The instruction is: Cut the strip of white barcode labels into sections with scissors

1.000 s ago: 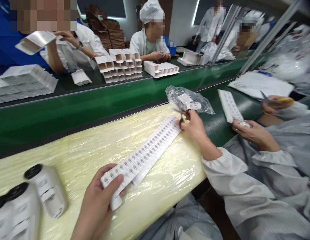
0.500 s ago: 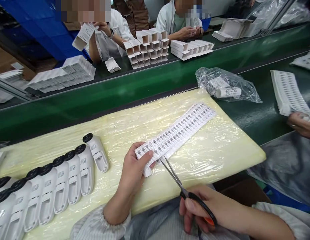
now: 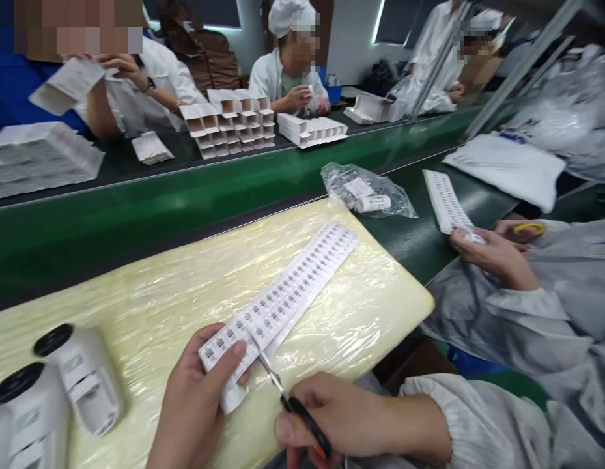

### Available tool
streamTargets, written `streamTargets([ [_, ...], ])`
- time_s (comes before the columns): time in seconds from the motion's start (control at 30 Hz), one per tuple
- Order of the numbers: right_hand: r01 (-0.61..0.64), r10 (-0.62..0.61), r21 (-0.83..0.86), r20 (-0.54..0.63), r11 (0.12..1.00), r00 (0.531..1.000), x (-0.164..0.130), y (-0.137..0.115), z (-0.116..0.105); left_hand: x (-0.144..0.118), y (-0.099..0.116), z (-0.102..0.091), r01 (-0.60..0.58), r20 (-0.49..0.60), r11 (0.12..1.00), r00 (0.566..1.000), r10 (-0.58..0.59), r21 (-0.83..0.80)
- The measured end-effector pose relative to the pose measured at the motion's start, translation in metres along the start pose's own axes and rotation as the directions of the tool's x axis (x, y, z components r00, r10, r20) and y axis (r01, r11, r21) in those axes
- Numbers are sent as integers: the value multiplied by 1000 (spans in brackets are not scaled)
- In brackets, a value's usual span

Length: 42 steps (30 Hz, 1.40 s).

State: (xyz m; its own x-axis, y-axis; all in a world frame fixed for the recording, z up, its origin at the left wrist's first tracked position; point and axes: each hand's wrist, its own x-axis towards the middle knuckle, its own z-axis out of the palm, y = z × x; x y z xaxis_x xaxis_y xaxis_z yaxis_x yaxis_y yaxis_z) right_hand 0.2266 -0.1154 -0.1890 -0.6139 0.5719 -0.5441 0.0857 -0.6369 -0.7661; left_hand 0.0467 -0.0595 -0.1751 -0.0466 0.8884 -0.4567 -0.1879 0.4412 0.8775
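Observation:
Between thumb and fingers, my left hand (image 3: 204, 384) pinches the near end of a long label sheet (image 3: 287, 286) printed with rows of small codes. My right hand (image 3: 326, 417) is closed round the black and orange handles of a pair of scissors (image 3: 305, 417). The blades reach into the sheet from its right edge, just beyond my left thumb, and look nearly closed. The far end of the sheet lies over a yellow plastic-wrapped pad (image 3: 160, 280). To the left, a white device with a black round top (image 3: 82, 378) lies on the pad beside others like it.
A clear bag (image 3: 370, 192) with a white part lies behind the pad on the green bench. At right, a co-worker's hands (image 3: 497, 254) hold another label sheet (image 3: 446, 202) and yellow-handled scissors. Across the bench, people handle white boxes near stacked open boxes (image 3: 234, 127).
The view has swung right, so more of the right-hand co-worker shows. The scissor blades have closed and moved further into the label sheet. My left hand keeps its hold.

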Motion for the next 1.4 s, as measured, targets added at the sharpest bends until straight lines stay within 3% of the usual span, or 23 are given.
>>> streamTargets([
  [0.27,9,-11,-26,-71,1000,997,-6,5,6,-6,-1,1,-41,63,998,997,44,-49],
  [0.47,0,0,-1,-52,1000,999,-5,13,4,-4,-6,1,-56,80,994,995,64,-95],
  [1.17,-49,50,13,-34,999,998,-5,7,3,-7,-5,2,-49,141,988,988,70,-147],
  [1.4,-84,85,16,-74,996,994,-5,-6,2,-10,-5,2,-16,199,991,979,43,-136],
])
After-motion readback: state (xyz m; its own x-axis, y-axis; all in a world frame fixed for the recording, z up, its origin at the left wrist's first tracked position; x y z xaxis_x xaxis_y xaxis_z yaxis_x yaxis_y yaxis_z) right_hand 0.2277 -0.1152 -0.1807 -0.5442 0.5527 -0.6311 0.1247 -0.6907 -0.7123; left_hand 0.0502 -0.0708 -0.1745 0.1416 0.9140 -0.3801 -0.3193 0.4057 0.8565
